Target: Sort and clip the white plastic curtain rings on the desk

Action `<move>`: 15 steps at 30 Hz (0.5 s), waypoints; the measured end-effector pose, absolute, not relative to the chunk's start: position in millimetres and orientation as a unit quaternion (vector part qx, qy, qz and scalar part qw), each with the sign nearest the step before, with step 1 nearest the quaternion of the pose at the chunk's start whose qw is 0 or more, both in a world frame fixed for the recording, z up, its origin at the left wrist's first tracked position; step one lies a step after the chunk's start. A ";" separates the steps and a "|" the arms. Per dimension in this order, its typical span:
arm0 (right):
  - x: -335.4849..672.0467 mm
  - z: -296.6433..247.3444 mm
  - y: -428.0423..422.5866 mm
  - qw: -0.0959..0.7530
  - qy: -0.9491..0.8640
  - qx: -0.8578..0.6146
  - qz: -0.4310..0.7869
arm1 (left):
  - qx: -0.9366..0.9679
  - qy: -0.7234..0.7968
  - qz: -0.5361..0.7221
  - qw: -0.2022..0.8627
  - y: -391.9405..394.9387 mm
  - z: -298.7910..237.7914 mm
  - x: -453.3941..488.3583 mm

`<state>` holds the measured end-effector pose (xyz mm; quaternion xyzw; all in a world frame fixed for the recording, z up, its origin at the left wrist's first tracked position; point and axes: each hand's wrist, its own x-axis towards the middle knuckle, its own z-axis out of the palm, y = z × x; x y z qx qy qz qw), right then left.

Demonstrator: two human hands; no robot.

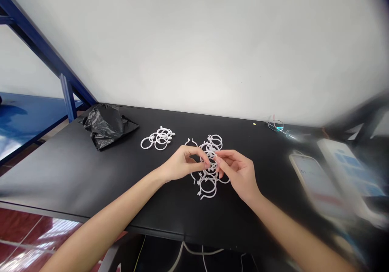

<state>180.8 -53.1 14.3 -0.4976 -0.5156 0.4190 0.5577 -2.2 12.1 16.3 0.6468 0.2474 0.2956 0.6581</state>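
- The left hand point(188, 162) had its fingers drawn to a pinch on what looked like one white ring point(210, 154), at its 9 o'clock side.
- The right hand point(238, 172) pinched it near 3 o'clock; both seemed equally near.
- Directly below the fingers, a loose ring pile point(209, 174) lay on the table point(91, 170), its long axis running 12 to 6 o'clock.
- A separate ring cluster point(163, 134) sat at 10 o'clock from the left hand, well apart.
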 end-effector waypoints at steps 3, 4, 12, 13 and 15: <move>182.8 14.4 -51.6 0.560 -0.530 -0.502 0.393 | 0.627 0.236 0.282 0.687 7.2 19.9 -0.1; 183.1 13.4 -51.9 0.563 -0.539 -0.497 0.383 | 0.616 0.240 0.294 0.690 5.7 20.5 0.9; 179.4 3.4 -60.8 0.567 -0.670 -0.431 0.210 | 0.538 0.291 0.395 0.686 4.2 21.0 5.2; 178.5 2.3 -61.5 0.572 -0.672 -0.430 0.193 | 0.538 0.286 0.389 0.691 4.1 20.5 5.4; 177.0 0.5 -62.4 0.582 -0.661 -0.438 0.180 | 0.540 0.279 0.381 0.697 4.0 19.3 5.7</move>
